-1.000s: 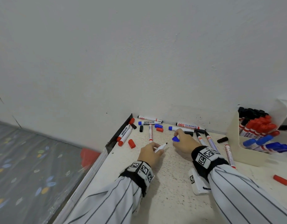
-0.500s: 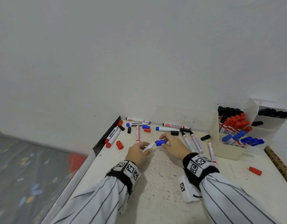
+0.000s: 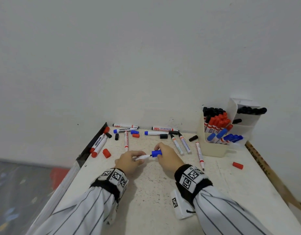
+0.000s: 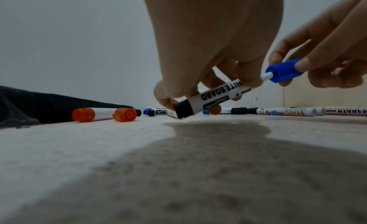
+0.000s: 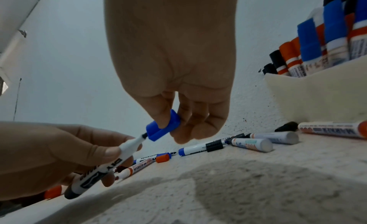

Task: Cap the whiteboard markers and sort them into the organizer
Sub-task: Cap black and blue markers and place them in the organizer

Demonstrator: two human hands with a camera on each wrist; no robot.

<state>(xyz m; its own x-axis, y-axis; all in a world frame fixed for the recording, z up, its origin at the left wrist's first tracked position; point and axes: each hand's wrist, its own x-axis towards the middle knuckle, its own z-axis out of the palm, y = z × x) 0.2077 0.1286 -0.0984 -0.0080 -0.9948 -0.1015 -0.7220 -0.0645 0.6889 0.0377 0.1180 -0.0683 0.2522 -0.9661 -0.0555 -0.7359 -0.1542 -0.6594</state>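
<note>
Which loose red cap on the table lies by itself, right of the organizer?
The red cap near the table's right edge, right of the organizer; the other red caps lie left of the hands, among the scattered markers.

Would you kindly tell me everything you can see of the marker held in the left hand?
The marker is a white barrel, plastic by the look, printed WHITEBOARD in black, with a black end plug and a dark tip. The left hand pinches its barrel, lifted off the table and tilted, plug end low, tip end raised toward the right hand. That hand pinches a blue cap whose mouth is just at the tip, not pushed home; white neck shows between cap and barrel.
</note>
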